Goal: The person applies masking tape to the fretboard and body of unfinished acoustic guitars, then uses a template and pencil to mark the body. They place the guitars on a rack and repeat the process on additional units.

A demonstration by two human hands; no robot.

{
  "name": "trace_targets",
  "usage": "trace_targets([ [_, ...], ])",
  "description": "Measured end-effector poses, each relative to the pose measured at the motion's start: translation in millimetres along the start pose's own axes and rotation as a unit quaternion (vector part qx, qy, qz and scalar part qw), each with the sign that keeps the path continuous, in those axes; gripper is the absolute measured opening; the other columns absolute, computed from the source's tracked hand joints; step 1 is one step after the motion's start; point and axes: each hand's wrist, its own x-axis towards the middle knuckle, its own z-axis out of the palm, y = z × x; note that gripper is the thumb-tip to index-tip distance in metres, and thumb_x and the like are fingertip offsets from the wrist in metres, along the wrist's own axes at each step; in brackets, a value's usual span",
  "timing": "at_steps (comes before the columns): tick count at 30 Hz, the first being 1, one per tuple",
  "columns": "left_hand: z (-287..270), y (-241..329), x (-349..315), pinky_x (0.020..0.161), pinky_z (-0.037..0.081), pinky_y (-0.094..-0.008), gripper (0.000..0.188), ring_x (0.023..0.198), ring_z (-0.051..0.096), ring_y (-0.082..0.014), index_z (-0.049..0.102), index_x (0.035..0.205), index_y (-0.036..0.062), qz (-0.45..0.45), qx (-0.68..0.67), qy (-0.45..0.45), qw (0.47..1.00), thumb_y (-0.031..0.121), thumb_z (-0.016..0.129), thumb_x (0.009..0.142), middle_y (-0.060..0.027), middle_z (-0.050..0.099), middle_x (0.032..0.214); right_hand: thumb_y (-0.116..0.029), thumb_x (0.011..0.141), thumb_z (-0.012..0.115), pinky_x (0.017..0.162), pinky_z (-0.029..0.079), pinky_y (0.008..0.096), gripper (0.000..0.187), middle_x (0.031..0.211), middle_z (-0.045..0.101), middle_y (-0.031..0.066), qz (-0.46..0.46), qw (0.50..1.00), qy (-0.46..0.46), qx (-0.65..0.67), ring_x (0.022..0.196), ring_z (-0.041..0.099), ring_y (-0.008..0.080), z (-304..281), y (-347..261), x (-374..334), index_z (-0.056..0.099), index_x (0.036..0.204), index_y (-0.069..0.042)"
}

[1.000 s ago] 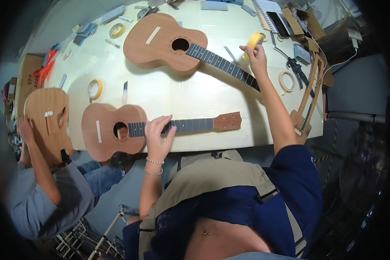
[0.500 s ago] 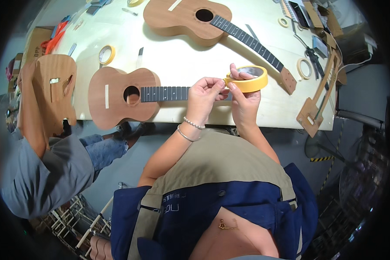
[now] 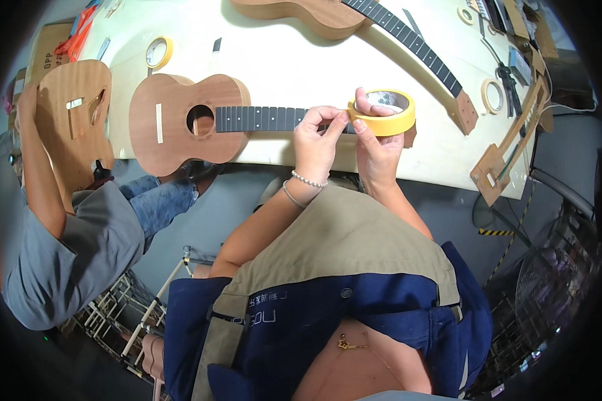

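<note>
My right hand [image 3: 376, 146] holds a yellow roll of masking tape [image 3: 388, 115] over the neck of a small brown ukulele [image 3: 184, 119] that lies on the pale table [image 3: 287, 60]. My left hand [image 3: 316, 139] pinches the edge of the roll with thumb and fingertips, just above the dark fretboard [image 3: 264, 118]. A bracelet circles my left wrist. The ukulele's headstock is mostly hidden behind the roll and my hands.
A larger guitar [image 3: 354, 17] lies at the table's far side. Two more tape rolls [image 3: 159, 52] [image 3: 493, 95], pliers and wooden jigs [image 3: 508, 144] sit on the table. At the left a person in grey [image 3: 67, 247] holds a guitar body [image 3: 73, 123].
My right hand brought the tape roll from the far table edge down to the small ukulele's neck. My left hand left the fretboard and took hold of the roll's edge.
</note>
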Motion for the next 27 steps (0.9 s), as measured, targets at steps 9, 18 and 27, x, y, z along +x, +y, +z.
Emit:
trace_targets([
  [9, -177, 55, 17, 0.063, 0.045, -0.0206, 0.007, 0.069, 0.054, -0.0072, 0.065, 0.085, -0.0021, 0.088, 0.250, 0.178, 0.948, 0.001, 0.067, 0.079, -0.0025, 0.061, 0.078, -0.016, 0.094, 0.044, 0.111, 0.022, 0.0479, 0.047, 0.141, 0.040, 0.0106, -0.048, 0.920, 0.101, 0.375, 0.136, 0.026, 0.0334, -135, -73, 7, 0.035, 0.138, -0.003],
  [18, -183, 64, 49, 0.065, 0.047, -0.0198, 0.009, 0.068, 0.058, -0.0068, 0.065, 0.083, -0.0025, 0.086, 0.344, 0.151, 0.923, 0.006, 0.068, 0.080, -0.0033, 0.066, 0.075, -0.031, 0.082, 0.068, 0.112, 0.006, 0.0471, 0.094, 0.106, 0.067, 0.0130, -0.100, 0.660, 0.048, -0.743, 0.121, 0.050, 0.0239, -103, -46, 15, 0.006, 0.144, 0.003],
  [27, -189, 68, 56, 0.062, 0.048, -0.0201, 0.055, 0.064, 0.058, -0.0073, 0.044, 0.111, -0.0035, 0.041, 0.330, 0.193, 0.923, 0.007, 0.078, 0.070, -0.0075, 0.066, 0.072, -0.028, 0.080, 0.072, 0.098, 0.034, 0.0303, 0.098, 0.091, 0.064, 0.0108, 0.020, 0.747, 0.164, -0.644, 0.100, 0.055, 0.0144, -104, -47, 13, 0.006, 0.143, 0.008],
])
